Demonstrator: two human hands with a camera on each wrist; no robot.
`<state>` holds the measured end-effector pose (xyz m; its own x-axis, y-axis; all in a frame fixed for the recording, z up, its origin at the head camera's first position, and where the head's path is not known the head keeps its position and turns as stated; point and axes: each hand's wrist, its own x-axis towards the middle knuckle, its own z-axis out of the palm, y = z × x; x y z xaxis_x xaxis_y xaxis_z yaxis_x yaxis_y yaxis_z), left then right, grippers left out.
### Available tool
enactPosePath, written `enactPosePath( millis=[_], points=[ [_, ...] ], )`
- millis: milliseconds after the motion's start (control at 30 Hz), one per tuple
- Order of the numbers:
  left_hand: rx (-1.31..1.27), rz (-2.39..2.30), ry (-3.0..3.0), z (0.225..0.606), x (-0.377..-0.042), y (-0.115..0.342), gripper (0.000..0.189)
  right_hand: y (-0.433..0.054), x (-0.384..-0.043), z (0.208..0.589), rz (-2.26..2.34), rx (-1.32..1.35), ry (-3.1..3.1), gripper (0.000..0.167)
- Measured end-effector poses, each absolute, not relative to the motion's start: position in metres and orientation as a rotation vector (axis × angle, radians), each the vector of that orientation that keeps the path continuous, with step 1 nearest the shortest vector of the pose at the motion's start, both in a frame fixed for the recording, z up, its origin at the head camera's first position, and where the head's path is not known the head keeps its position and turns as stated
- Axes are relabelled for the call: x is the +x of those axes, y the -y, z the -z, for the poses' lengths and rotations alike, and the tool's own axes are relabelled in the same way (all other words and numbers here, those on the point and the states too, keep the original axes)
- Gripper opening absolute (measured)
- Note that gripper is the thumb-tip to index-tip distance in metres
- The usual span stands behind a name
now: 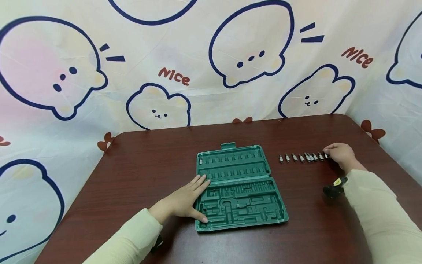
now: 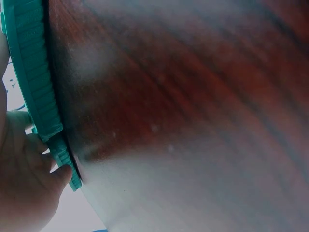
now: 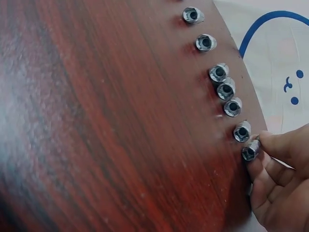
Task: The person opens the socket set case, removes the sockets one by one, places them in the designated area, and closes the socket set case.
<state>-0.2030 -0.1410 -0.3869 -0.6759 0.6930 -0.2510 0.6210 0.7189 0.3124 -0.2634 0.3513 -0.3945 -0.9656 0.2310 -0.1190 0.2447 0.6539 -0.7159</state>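
A green plastic tool case [image 1: 242,224] lies unfolded on the table, its two halves full of moulded slots. My left hand [image 1: 182,200] rests on the case's left edge, fingers spread over the rim and thumb on the near half. To the right of the case, small silver socket bits [image 3: 206,42] lie in a row. At the right end of that row my right hand [image 1: 343,156] pinches one socket bit [image 3: 250,151] between thumb and fingers. A single socket bit [image 1: 200,160] sits in the upper left slot of the case's far half.
The dark red-brown wooden table [image 1: 148,157] has rounded far corners. A patterned cloth [image 1: 204,99] hangs behind it and along its sides. Black wrist gear [image 1: 334,189] hangs under the right sleeve.
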Motion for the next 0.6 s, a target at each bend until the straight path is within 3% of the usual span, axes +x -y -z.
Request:
enactPosePath(
  millis=[600],
  points=[
    [1.017,-0.290,-2.574,0.3863,-0.2022,0.1411,0.105,-0.3501,-0.2662,0.3944,1.221,0.530,-2.823,0.034]
  ],
)
